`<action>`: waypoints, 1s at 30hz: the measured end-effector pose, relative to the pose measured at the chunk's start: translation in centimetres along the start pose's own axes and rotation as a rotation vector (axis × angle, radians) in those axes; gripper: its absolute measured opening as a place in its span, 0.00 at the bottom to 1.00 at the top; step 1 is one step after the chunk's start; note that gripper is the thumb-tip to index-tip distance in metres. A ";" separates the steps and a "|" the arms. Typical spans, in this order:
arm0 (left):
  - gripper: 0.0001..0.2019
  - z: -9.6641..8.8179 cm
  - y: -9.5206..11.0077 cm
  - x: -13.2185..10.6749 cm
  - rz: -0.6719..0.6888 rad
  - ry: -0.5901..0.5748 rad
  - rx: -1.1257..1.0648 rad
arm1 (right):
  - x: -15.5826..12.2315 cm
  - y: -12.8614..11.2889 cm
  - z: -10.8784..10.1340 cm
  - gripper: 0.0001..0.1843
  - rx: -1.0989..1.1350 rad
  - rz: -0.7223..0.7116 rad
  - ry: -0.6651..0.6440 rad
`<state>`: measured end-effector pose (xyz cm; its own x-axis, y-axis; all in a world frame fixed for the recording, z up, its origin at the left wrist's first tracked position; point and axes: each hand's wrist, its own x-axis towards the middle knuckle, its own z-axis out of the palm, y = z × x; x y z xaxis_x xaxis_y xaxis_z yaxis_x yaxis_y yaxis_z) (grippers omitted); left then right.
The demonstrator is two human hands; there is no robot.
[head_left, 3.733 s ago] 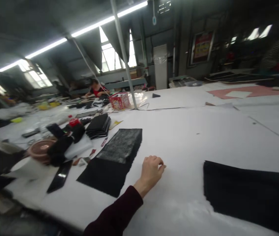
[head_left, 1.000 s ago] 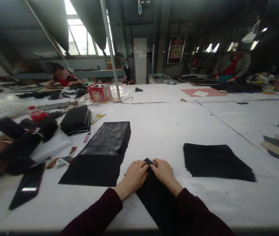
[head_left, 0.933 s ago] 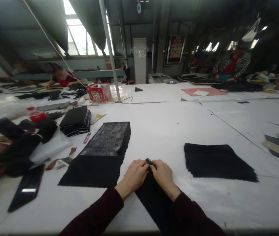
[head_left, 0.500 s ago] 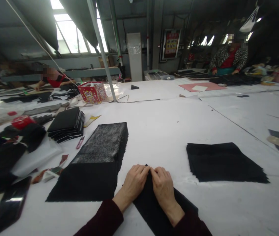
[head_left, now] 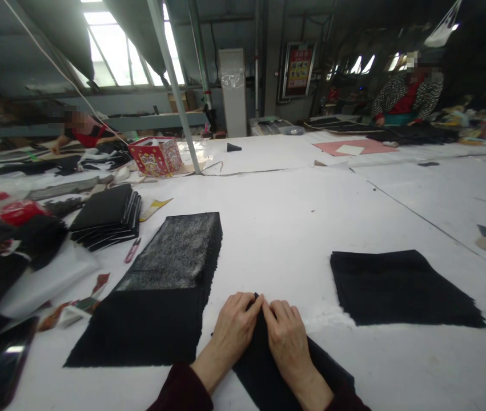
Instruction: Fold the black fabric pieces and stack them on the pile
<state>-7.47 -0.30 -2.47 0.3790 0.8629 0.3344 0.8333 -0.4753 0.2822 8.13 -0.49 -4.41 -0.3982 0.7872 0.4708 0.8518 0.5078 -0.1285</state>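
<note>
A piece of black fabric [head_left: 257, 371] lies on the white table in front of me, its far end narrowed to a point between my hands. My left hand [head_left: 235, 324] pinches that tip from the left, fingers curled. Against its right side, my right hand [head_left: 288, 338] is closed, with the index finger meeting the tip; the forearm lies across the cloth. To the left sits a pile of black fabric pieces [head_left: 140, 325], its far part speckled grey. Another black fabric stack [head_left: 403, 288] lies to the right, apart from my hands.
At left are a folded black stack [head_left: 103, 211], pink-handled thread snips [head_left: 132, 251], scraps and a glossy dark slab [head_left: 0, 362]. A red patterned box [head_left: 155, 157] stands by a slanting pole [head_left: 178, 85]. Two co-workers are at the far tables.
The camera view has shifted slightly. Both hands stay at the fabric's tip, with the fingers moved only a little and the right-hand fingers slightly straighter.
</note>
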 end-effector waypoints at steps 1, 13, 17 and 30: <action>0.18 0.0 0.0 0.0 -0.001 0.005 -0.001 | 0.0 0.0 0.0 0.18 -0.002 -0.003 0.002; 0.17 0.5 -0.3 -0.3 -0.027 0.016 -0.013 | 0.1 0.1 0.0 0.17 0.003 -0.026 0.000; 0.16 0.6 -0.3 -0.2 -0.027 0.020 -0.007 | 0.1 0.1 0.0 0.16 0.004 -0.021 -0.011; 0.15 0.6 -0.1 -0.2 -0.051 0.014 0.013 | 0.2 0.1 0.1 0.12 0.016 -0.023 0.033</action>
<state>-7.41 -0.33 -3.15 0.3300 0.8837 0.3319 0.8568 -0.4280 0.2876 8.09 -0.26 -4.36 -0.4060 0.7635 0.5022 0.8368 0.5315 -0.1315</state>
